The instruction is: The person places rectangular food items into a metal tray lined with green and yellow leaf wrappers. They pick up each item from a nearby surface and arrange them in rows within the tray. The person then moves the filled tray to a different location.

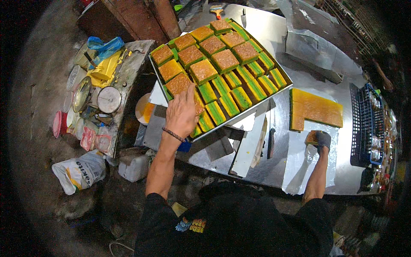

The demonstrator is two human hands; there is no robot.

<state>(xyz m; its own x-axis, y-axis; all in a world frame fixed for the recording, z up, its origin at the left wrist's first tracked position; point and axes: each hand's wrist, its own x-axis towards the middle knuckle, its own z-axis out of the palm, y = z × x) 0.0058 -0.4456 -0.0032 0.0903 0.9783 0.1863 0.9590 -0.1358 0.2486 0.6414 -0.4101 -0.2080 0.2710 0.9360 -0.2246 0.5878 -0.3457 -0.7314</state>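
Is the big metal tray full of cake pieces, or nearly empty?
Nearly full. Cut pieces cover the metal tray in rows, some flat, some on edge; the left hand rests on the near ones.

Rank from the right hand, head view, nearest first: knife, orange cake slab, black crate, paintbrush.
From the right hand:
1. Orange cake slab, just above it.
2. Black crate, to its right; knife, to its left. Too close to call.
3. Paintbrush, far end of the table.

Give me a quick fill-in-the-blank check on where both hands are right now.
1. The left hand rests on cake pieces in the metal ____.
2. The right hand grips a cut piece, wearing a grey ____.
3. The uncut cake slab has an orange top and a ____ side.

Missing words: tray; glove; green
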